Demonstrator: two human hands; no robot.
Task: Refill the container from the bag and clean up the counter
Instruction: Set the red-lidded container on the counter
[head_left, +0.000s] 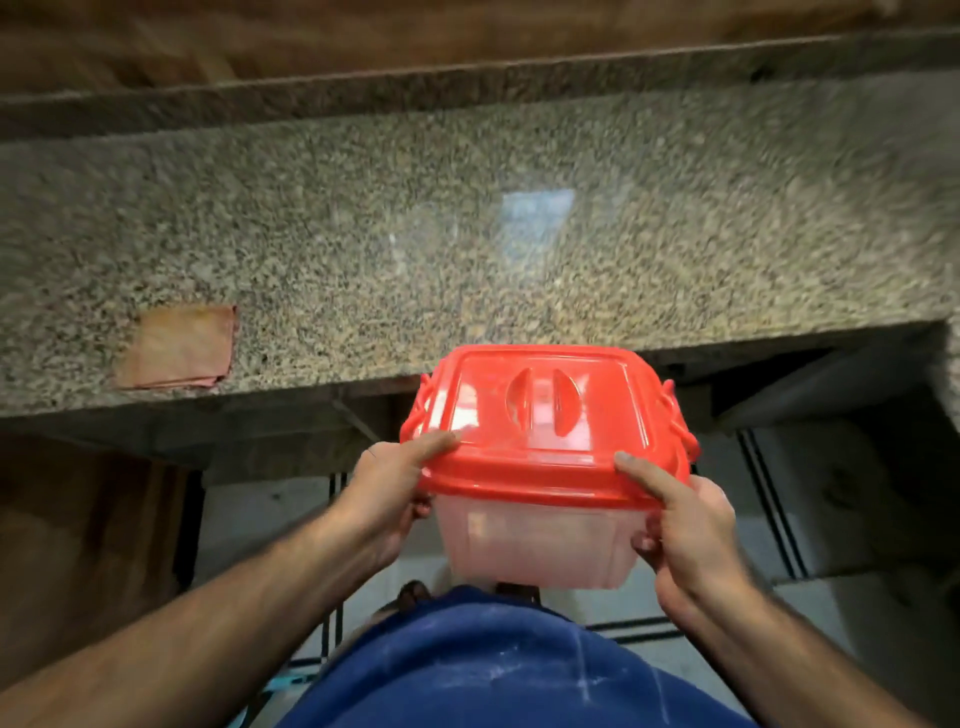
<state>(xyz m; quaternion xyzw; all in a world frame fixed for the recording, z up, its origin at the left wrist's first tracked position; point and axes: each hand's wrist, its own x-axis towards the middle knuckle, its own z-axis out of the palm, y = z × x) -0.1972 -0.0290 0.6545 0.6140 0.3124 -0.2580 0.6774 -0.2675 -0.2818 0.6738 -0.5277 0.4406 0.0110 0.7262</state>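
We hold the container (540, 530) off the bench (467, 234) at 6 o'clock, left hand (384, 499) and right hand (691, 535) each with a closed grip on its red lid (545, 421). We're likely fetching or stowing it; no bag shows. Next: set it down level.

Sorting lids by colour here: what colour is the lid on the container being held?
Red-orange; the lid shows plainly in the head view.
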